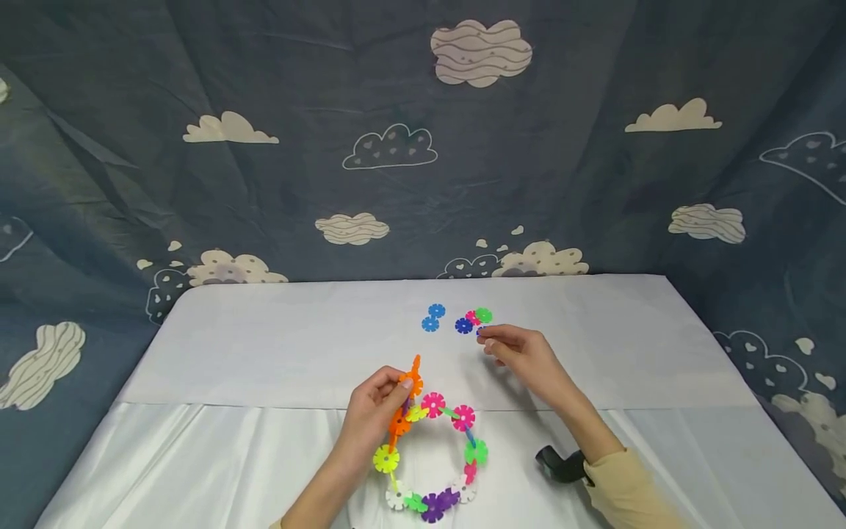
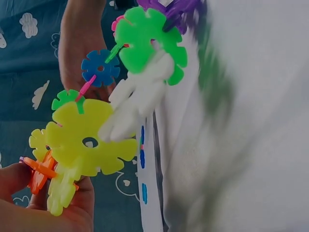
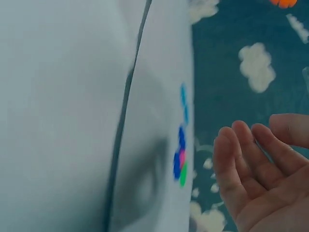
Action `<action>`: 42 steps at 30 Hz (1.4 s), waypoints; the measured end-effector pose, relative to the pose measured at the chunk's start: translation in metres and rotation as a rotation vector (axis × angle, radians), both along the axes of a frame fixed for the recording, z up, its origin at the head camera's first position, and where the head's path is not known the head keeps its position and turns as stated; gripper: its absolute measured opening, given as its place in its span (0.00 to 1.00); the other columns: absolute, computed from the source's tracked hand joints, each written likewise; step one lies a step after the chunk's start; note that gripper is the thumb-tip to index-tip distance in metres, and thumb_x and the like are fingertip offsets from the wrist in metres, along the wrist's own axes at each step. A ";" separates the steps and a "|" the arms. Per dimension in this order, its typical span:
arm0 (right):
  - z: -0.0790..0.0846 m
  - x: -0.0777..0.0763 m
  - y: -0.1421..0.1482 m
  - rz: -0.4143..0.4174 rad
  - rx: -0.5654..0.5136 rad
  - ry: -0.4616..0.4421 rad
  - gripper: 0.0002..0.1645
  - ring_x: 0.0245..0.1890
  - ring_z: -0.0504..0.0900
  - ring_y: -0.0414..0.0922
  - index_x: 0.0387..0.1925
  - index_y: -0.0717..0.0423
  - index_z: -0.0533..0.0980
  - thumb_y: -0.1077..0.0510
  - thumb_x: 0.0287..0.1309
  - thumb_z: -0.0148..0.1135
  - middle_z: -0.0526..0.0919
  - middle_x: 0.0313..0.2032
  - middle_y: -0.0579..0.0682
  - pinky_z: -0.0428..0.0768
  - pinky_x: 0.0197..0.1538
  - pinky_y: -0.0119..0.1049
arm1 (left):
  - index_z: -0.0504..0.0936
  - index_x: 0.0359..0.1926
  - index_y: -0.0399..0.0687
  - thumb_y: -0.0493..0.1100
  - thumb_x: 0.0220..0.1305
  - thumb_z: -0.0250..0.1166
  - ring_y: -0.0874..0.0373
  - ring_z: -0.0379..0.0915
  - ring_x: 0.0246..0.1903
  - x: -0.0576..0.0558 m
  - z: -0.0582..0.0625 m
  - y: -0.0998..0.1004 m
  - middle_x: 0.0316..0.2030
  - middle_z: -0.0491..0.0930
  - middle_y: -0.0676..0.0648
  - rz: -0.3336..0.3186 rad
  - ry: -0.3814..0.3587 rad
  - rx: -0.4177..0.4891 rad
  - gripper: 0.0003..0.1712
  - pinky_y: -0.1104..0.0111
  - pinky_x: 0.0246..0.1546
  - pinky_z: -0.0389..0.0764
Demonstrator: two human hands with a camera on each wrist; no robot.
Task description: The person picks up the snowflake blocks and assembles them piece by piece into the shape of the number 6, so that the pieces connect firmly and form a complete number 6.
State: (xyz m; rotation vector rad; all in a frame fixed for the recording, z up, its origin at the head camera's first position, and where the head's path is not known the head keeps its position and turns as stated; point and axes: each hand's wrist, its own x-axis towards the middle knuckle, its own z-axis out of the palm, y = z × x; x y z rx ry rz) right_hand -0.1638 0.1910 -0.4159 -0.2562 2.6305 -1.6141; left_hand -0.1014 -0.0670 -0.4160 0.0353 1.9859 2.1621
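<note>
My left hand [image 1: 371,415] pinches an orange notched disc [image 1: 415,383] between thumb and fingers. That disc belongs to a ring of linked plastic flower discs in yellow, orange, pink, green, white and purple. In the left wrist view a large yellow disc [image 2: 91,137] and a blurred white disc [image 2: 137,99] hang beyond the thumb. My right hand [image 1: 529,364] is raised over the table, its fingers loosely bent and nothing between them. Its fingertips overlap a dark blue disc in the head view. The right wrist view shows the same hand [image 3: 270,179] with palm and fingers bare.
Loose discs lie toward the back of the white table [image 1: 264,345]: two light blue ones [image 1: 430,324], a dark blue one [image 1: 463,325], a pink one [image 1: 472,317] and a green one [image 1: 484,315]. A black curved object [image 1: 560,466] is beside my right forearm. Behind hangs a cloud-patterned cloth [image 1: 297,198].
</note>
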 end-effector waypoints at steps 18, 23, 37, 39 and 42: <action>-0.030 -0.106 0.029 0.123 0.470 0.002 0.22 0.50 0.75 0.55 0.59 0.61 0.76 0.66 0.62 0.63 0.76 0.57 0.61 0.74 0.57 0.51 | 0.78 0.44 0.35 0.43 0.70 0.62 0.54 0.73 0.33 -0.007 -0.002 -0.011 0.34 0.79 0.44 -0.020 0.013 0.014 0.13 0.71 0.32 0.76; -0.031 -0.109 0.027 0.113 0.517 0.040 0.17 0.43 0.75 0.54 0.51 0.63 0.80 0.67 0.59 0.65 0.78 0.50 0.61 0.76 0.52 0.50 | 0.78 0.44 0.35 0.44 0.70 0.62 0.54 0.72 0.33 -0.009 -0.001 -0.013 0.33 0.78 0.45 -0.019 0.001 0.024 0.14 0.72 0.32 0.75; -0.018 -0.081 0.033 -0.029 0.330 0.015 0.15 0.36 0.78 0.50 0.52 0.63 0.79 0.60 0.68 0.59 0.83 0.44 0.57 0.80 0.38 0.39 | 0.76 0.46 0.35 0.44 0.70 0.61 0.52 0.74 0.36 -0.010 -0.001 -0.012 0.34 0.79 0.43 -0.043 -0.007 0.068 0.14 0.71 0.35 0.77; -0.013 -0.072 0.032 -0.031 0.294 0.032 0.15 0.34 0.78 0.51 0.52 0.63 0.78 0.60 0.68 0.58 0.83 0.43 0.58 0.80 0.34 0.38 | 0.76 0.46 0.34 0.44 0.70 0.61 0.52 0.74 0.36 -0.011 -0.001 -0.012 0.34 0.79 0.43 -0.051 -0.011 0.075 0.14 0.71 0.34 0.78; -0.005 -0.058 0.031 -0.044 0.243 0.042 0.15 0.34 0.79 0.53 0.52 0.62 0.79 0.59 0.69 0.58 0.83 0.43 0.58 0.80 0.34 0.41 | 0.76 0.46 0.35 0.44 0.70 0.62 0.53 0.75 0.35 -0.012 -0.002 -0.012 0.34 0.79 0.42 -0.058 -0.014 0.075 0.14 0.71 0.33 0.78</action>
